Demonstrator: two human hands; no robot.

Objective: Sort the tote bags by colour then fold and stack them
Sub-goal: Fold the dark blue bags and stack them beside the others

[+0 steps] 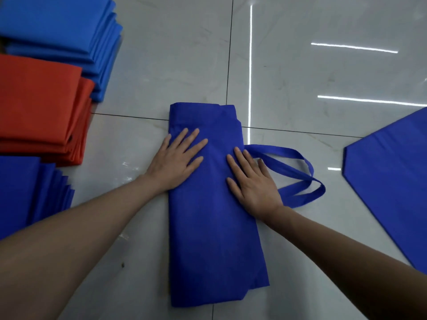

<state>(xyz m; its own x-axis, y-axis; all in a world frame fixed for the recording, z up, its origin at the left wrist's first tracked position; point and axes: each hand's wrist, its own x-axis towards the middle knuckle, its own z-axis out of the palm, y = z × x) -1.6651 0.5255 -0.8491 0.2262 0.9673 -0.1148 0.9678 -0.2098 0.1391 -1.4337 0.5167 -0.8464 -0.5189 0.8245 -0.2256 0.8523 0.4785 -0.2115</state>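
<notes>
Found one dark blue bag at the centre of the tiled floor, folded lengthwise into a narrow strip running away from the viewer, near end slightly uneven. Noted its handles projecting from the right edge as two loops, lying flat on the floor. Observed the left hand laid palm-down on the strip's upper left edge, fingers straight and spread, gripping nothing, heel of the hand over the floor. Observed the right hand likewise flat on the strip's right side, fingers straight and pointing away, nothing grasped, little finger at the root of the handles. Recorded three piles of folded bags along the left side: light blue stack farthest, orange stack just beside it in the middle, dark blue stack nearest, its layers fanned out. Recorded a second bag, dark blue, lying flat at the right edge, partly cut off by the frame and well apart from the handles. Noted bright streaks of reflected light on the glossy floor.
</notes>
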